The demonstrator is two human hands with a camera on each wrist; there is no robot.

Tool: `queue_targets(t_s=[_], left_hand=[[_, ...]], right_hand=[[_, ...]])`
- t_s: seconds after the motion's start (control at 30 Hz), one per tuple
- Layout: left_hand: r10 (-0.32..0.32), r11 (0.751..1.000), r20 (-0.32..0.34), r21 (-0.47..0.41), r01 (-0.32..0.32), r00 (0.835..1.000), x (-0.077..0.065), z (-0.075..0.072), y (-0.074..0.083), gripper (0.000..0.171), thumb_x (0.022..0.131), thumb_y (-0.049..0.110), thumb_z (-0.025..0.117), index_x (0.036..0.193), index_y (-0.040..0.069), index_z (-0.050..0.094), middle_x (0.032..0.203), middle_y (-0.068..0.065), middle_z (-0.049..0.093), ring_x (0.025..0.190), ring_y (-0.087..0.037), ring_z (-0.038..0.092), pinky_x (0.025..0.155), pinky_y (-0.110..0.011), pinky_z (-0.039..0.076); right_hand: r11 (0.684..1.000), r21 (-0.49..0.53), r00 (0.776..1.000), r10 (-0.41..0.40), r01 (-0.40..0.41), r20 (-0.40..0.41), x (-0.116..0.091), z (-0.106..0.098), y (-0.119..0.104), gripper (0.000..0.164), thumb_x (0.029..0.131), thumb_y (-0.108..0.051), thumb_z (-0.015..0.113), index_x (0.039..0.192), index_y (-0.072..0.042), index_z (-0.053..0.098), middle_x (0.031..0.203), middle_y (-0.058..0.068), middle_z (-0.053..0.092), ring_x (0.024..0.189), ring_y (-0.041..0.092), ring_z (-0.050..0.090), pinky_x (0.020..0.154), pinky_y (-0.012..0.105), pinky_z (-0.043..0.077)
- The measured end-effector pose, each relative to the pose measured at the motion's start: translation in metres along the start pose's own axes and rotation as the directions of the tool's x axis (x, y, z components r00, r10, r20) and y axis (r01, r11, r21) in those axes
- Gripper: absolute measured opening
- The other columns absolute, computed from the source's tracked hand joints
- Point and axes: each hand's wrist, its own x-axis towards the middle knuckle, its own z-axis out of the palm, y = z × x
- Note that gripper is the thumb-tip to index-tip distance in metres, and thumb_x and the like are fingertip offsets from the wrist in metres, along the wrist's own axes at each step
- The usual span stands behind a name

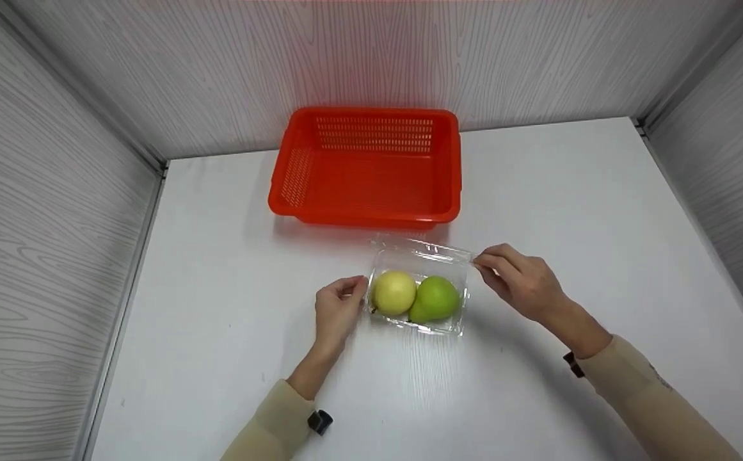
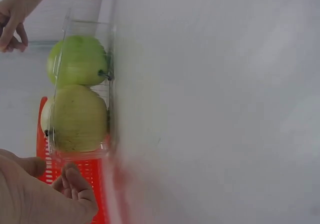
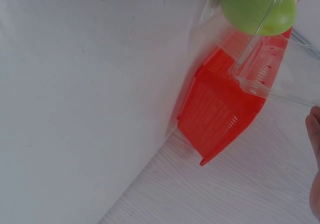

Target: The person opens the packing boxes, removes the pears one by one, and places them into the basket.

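Note:
A clear plastic clamshell box sits on the table with its hinged lid raised at the far side. Inside lie a yellow pear-like fruit on the left and a green pear on the right, both with dark stems. My right hand pinches the lid's right corner between thumb and fingertips, above the table. At the box's left side, my left hand holds the rim with thumb and curled fingers. The left wrist view shows those fingertips right at the box's end.
Just behind the box stands a red plastic basket with slotted walls and nothing inside. The white table meets wood-grained panels at the back and both sides.

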Motion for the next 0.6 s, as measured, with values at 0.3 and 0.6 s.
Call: queue_targets(t_s=[0.3,0.6], left_hand=[[0.006,1.000,0.037,0.027,-0.007,0.999,0.003,-0.002,-0.004,0.020,0.096,0.016,0.075,0.109,0.001,0.080,0.103,-0.014,0.080,0.079,-0.010,0.066,0.065,-0.015,0.054],[0.026,0.998,0.066,0.061,-0.030,0.998,-0.009,-0.005,-0.006,0.017,0.094,0.013,0.077,0.105,0.001,0.080,0.101,-0.013,0.080,0.080,-0.011,0.067,0.065,-0.015,0.053]], right_hand=[[0.999,0.019,0.999,0.049,-0.048,-0.021,0.002,0.002,0.002,0.022,0.106,-0.017,0.061,0.101,0.002,0.071,0.091,0.014,0.071,0.068,0.023,0.071,0.057,0.028,0.057],[0.987,0.084,0.987,0.143,-0.136,-0.073,0.009,0.001,0.012,0.025,0.080,0.015,0.080,0.100,0.003,0.072,0.088,0.014,0.070,0.066,0.023,0.069,0.058,0.028,0.055]])
